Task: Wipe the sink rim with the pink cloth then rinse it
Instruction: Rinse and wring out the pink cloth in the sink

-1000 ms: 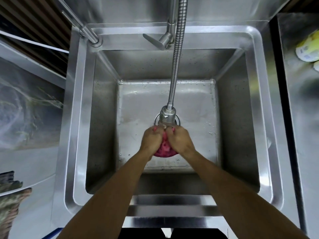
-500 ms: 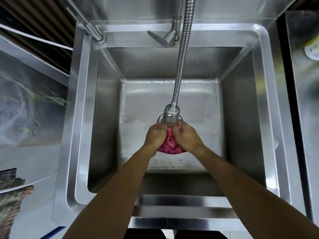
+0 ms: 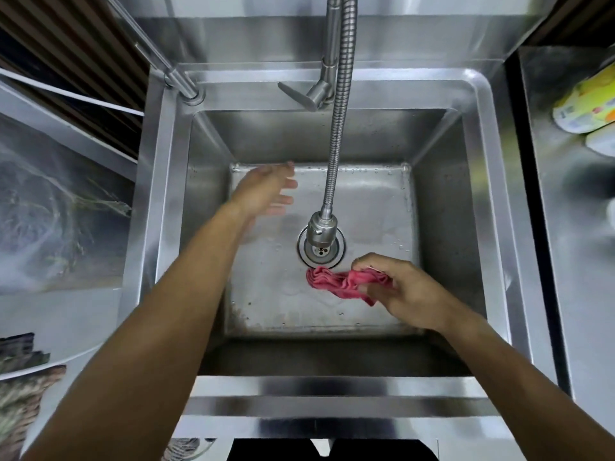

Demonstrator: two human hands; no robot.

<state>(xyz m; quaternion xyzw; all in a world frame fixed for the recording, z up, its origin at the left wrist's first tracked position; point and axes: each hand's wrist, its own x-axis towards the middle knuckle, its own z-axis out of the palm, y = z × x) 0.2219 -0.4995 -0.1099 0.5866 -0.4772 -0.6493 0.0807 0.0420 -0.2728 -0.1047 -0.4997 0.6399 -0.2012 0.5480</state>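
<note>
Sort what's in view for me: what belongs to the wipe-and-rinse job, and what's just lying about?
Job:
pink cloth, bunched in the right hand
left hand, free, blurred
sink rim
faucet hose head over the drain
faucet lever

Lying about:
yellow packet on the right counter

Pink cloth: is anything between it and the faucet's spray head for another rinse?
Nothing visible does. The right hand grips the pink cloth just in front of the drain, and the spray head hangs right above that drain with open space between. The left hand is off to the left side, open.
</note>
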